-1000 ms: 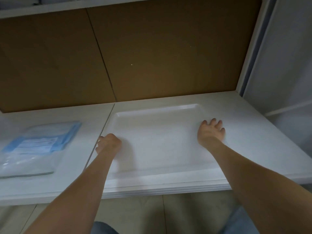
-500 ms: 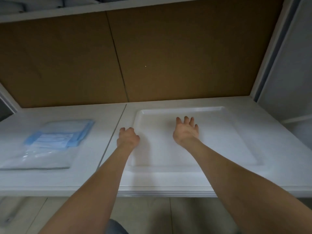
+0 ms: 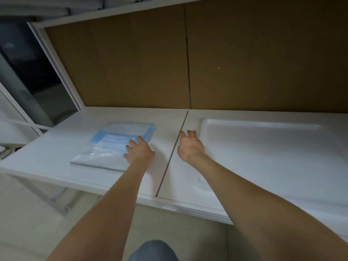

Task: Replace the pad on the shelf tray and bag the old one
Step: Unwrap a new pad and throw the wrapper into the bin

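Note:
A clear plastic bag with a folded blue and white pad [image 3: 114, 143] inside lies flat on the left shelf panel. My left hand [image 3: 139, 150] is open, its fingers spread over the bag's right edge; I cannot tell if it presses down. My right hand [image 3: 190, 146] hovers open over the shelf just right of the panel seam, holding nothing. The white tray [image 3: 263, 127] sits on the right panel, its surface plain white, to the right of my right hand.
The white shelf [image 3: 56, 140] has a dark seam [image 3: 175, 147] between its two panels and a brown board [image 3: 188, 59] behind. A white frame post [image 3: 56, 65] stands at the left. The floor lies below the shelf's front edge.
Both hands left the tray and moved left: the left hand opened and now reaches the bagged pad, the right hand is by the seam. The view swung left.

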A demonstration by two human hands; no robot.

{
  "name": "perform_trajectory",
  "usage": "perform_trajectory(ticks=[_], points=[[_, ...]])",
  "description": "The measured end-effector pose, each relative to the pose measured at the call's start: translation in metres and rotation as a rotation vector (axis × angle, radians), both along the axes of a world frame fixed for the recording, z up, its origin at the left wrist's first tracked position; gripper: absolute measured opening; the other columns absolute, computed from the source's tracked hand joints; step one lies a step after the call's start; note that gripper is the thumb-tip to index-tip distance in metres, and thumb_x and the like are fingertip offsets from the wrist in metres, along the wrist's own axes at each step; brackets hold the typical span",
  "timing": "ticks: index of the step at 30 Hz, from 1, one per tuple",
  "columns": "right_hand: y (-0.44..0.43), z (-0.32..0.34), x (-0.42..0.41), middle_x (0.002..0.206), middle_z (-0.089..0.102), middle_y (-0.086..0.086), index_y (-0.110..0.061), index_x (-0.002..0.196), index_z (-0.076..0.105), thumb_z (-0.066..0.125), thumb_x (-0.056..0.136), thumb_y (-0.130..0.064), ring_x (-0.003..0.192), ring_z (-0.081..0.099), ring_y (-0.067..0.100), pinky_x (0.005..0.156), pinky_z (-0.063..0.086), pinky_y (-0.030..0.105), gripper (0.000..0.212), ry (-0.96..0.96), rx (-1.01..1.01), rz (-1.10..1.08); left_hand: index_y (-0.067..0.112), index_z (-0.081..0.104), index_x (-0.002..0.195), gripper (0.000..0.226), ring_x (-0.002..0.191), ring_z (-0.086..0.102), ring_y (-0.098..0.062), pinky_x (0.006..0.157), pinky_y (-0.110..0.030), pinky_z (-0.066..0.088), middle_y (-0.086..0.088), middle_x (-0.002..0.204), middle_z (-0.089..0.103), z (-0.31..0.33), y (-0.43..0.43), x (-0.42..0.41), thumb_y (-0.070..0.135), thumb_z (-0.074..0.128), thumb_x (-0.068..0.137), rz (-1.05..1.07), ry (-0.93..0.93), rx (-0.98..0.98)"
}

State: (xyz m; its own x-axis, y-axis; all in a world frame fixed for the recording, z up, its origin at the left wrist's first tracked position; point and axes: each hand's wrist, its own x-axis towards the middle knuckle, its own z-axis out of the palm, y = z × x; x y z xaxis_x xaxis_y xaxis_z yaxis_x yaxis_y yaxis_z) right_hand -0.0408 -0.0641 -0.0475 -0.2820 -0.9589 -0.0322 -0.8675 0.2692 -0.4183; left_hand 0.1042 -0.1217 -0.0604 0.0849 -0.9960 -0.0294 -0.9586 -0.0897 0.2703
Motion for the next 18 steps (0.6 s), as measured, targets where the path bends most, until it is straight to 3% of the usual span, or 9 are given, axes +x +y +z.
perform_trajectory(ticks=[3,6,12,15,18], points=[[-0.008,-0.005,0.011,0.160,0.010,0.009,-0.018,0.154,0.012,0.042,0.096,-0.011,0.149,-0.002,0.024,0.117,0.021,0.036,0.065,-0.038,0.039,0.026,0.012,0.027,0.140,0.059,0.124,0.043,-0.032,0.098,-0.043,0.038,-0.013,0.138,0.033,-0.011,-0.009,0.009,0.027,0.054,0.089,0.057,-0.005,0.056],[-0.012,-0.010,0.010,0.158,0.013,0.008,-0.018,0.153,0.014,0.043,0.095,-0.010,0.149,0.001,0.023,0.115,0.026,0.037,0.065,-0.069,0.072,0.024,0.009,0.042,0.133,0.041,0.121,0.045,-0.030,0.095,-0.039,0.041,-0.011,0.130,0.043,-0.019,-0.017,0.010,0.021,0.045,0.094,0.052,-0.110,0.012],[-0.013,-0.012,-0.001,0.146,0.032,0.011,-0.013,0.147,0.026,0.040,0.094,-0.005,0.133,0.039,0.029,0.100,0.042,0.036,0.056,-0.135,0.044,-0.029,0.007,0.057,0.120,0.032,0.115,0.056,-0.031,0.090,-0.037,0.047,-0.012,0.121,0.058,-0.018,-0.025,0.006,0.005,0.041,0.092,-0.005,-0.156,-0.100],[-0.012,-0.010,-0.004,0.136,0.044,0.013,-0.010,0.142,0.034,0.040,0.093,-0.005,0.120,0.051,0.031,0.090,0.045,0.035,0.050,-0.160,-0.005,-0.052,0.006,0.061,0.111,0.027,0.109,0.059,-0.035,0.086,-0.037,0.047,-0.016,0.115,0.062,-0.014,-0.022,-0.004,0.008,0.042,0.092,0.001,-0.009,-0.095],[-0.005,-0.004,-0.010,0.131,0.053,0.014,-0.008,0.140,0.038,0.040,0.097,-0.013,0.118,0.053,0.032,0.089,0.046,0.035,0.044,-0.163,-0.075,-0.059,0.009,0.068,0.100,0.025,0.101,0.063,-0.036,0.082,-0.036,0.049,-0.016,0.104,0.068,-0.008,-0.015,-0.028,0.015,0.046,0.091,-0.040,0.290,-0.108]])
